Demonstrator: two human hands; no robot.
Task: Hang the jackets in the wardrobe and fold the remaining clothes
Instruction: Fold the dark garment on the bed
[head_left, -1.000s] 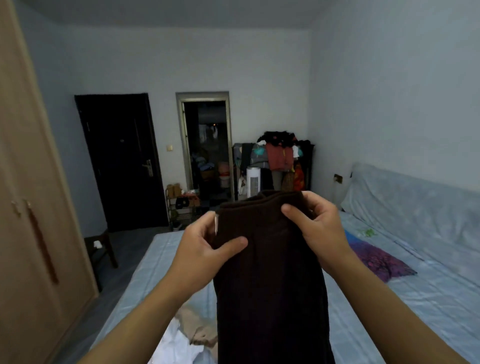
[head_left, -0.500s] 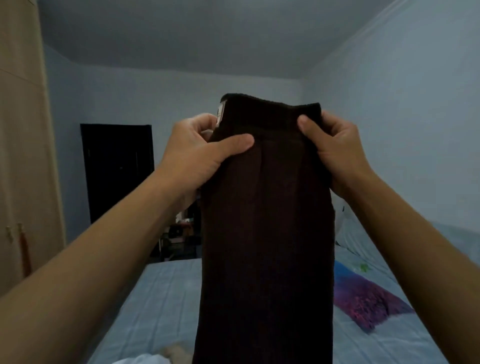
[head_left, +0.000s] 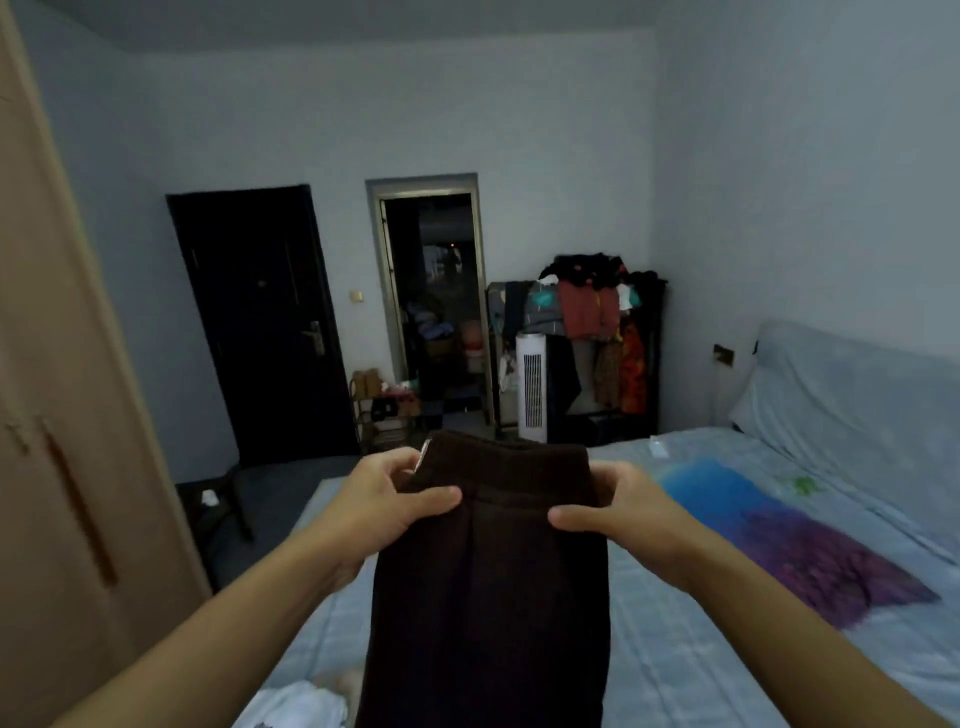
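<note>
Dark brown garment hung in front of the person, above the near end of the bed, held up by its top edge. Left hand gripped the top left corner: thumb lay across the front of the cloth, pointing right, while the other fingers curled behind the edge beside a small pale label. Right hand gripped the top right corner the same way, thumb on the front pointing left, remaining fingers hidden behind the cloth. Thumb tips were apart, with a vertical crease in the fabric between them. Cloth fell straight down from both grips and ran out of the bottom of the view; its lower end could not be seen.

White cloth lay bunched on the bed at the lower left, just beside the hanging garment. Blue-and-purple cloth lay spread on the bed to the right, well apart from the hands. Wardrobe stood at the left edge, door closed. Far wall held a dark door and an open doorway; a loaded clothes rack stood in the corner with a white tower unit before it.
</note>
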